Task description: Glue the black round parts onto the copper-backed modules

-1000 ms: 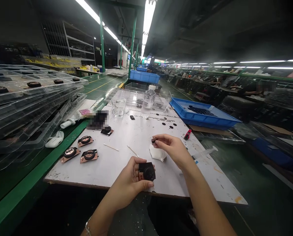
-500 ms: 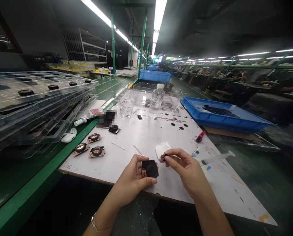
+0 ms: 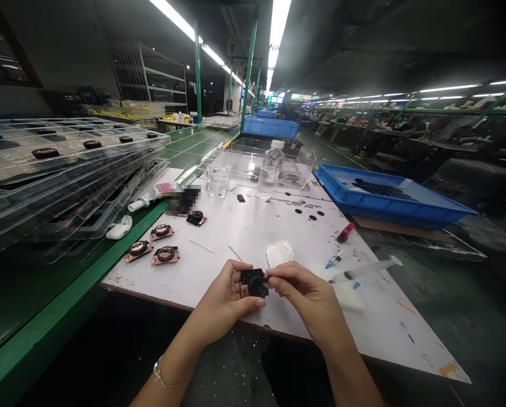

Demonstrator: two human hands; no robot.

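Observation:
My left hand (image 3: 229,297) holds a black and copper part with a round black ring (image 3: 255,282), thumb below it and fingers behind. My right hand (image 3: 306,291) pinches a small dark piece (image 3: 266,278) at the right side of that ring; its outline is partly hidden by the fingertips. Just behind the hands lies a crumpled white tissue (image 3: 279,252). Two cotton swabs (image 3: 200,245) rest on the white table (image 3: 219,226). Several similar copper parts with black rings (image 3: 165,255) lie at the table's left side.
Behind stand a glass mug (image 3: 218,180) and a clear bottle (image 3: 271,169). Black discs (image 3: 312,217), a red cutter (image 3: 345,232) and syringes (image 3: 369,270) lie rightward. A blue tray (image 3: 388,198) is at the right, stacked clear trays (image 3: 66,186) at the left.
My right hand has moved left, bringing the small dark piece to the black ring. My left hand still holds the part, slightly farther left and higher in view.

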